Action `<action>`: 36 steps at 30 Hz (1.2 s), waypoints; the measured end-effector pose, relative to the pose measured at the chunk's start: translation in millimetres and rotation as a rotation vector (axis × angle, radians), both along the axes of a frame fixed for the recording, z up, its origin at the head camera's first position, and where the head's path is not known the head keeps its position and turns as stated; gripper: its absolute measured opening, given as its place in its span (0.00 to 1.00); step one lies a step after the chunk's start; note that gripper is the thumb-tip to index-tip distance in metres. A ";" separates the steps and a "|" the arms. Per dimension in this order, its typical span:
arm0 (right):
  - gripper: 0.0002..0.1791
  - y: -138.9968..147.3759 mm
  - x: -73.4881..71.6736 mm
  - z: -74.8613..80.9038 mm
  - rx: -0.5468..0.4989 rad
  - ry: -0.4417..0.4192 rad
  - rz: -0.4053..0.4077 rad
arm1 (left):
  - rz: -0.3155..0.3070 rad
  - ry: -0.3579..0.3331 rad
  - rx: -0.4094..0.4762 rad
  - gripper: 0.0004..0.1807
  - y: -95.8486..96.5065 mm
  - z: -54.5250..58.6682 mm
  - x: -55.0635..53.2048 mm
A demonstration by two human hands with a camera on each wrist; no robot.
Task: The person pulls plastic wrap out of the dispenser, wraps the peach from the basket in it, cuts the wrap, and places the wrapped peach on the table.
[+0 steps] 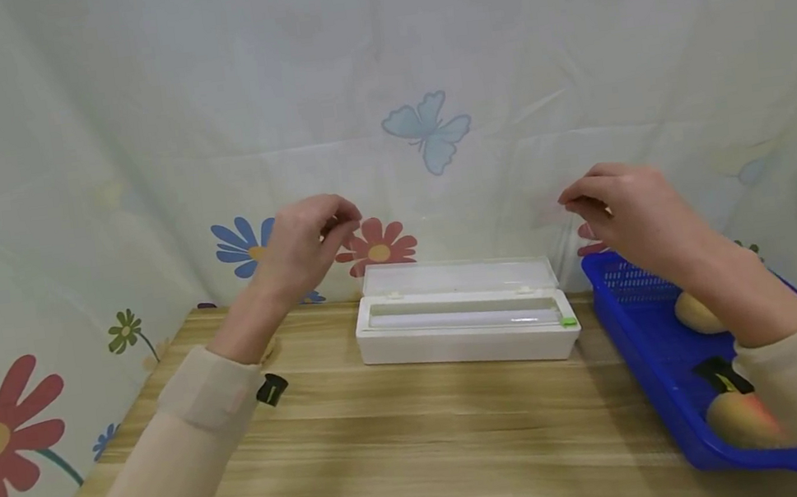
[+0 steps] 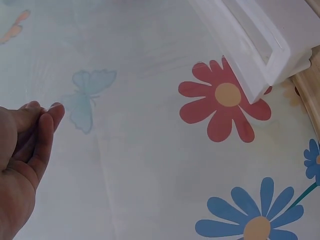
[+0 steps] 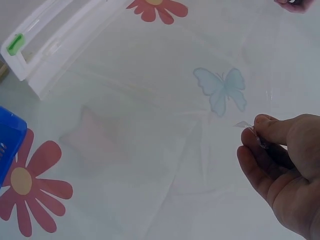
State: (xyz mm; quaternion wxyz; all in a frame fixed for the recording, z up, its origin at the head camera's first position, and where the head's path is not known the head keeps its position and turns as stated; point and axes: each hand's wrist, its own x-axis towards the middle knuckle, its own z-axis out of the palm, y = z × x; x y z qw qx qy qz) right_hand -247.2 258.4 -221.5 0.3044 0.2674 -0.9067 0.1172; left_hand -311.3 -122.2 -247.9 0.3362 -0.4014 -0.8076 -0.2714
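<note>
Film (image 3: 243, 124), clear and very faint, is held up between two hands above a wooden table (image 1: 408, 446). Measured from a white box (image 1: 470, 347), the left hand (image 1: 308, 239) is at 10 o'clock, thumb and fingertips pinching one end of the film; the right hand (image 1: 636, 211) is at 2 o'clock, pinching the other, a small crumpled corner poking past its fingertips. The box's clear lid (image 1: 458, 277) stands open along its 12 o'clock side, with a green slider (image 1: 568, 321) at 3. At 4 o'clock, a blue basket (image 1: 637, 368) holds round yellowish things (image 1: 741, 422) beneath the right forearm.
</note>
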 end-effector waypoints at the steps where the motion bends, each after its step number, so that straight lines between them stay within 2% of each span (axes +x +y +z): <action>1: 0.07 -0.3 0.4 1.3 0.001 0.006 0.002 | 0.000 -0.003 0.003 0.02 -0.1 0.9 0.4; 7: 0.07 -1.6 4.5 7.0 0.007 0.060 0.021 | 0.009 0.013 0.007 0.03 -1.0 5.1 3.6; 10: 0.07 -0.9 6.1 8.6 0.003 0.058 0.017 | 0.009 0.037 0.003 0.03 -0.8 6.9 5.0; 16: 0.08 0.9 8.7 11.2 0.008 0.061 0.008 | -0.005 0.042 0.008 0.03 -1.2 10.3 8.8; 25: 0.08 2.7 16.7 14.2 0.017 0.118 0.052 | -0.032 0.056 0.018 0.03 -3.3 14.4 19.3; 30: 0.08 4.1 20.6 15.2 0.041 0.142 0.071 | -0.052 0.026 0.017 0.03 -5.0 15.5 22.3; 36: 0.12 7.1 23.5 17.1 0.111 0.176 0.147 | -0.100 -0.088 0.009 0.04 -10.5 17.1 24.6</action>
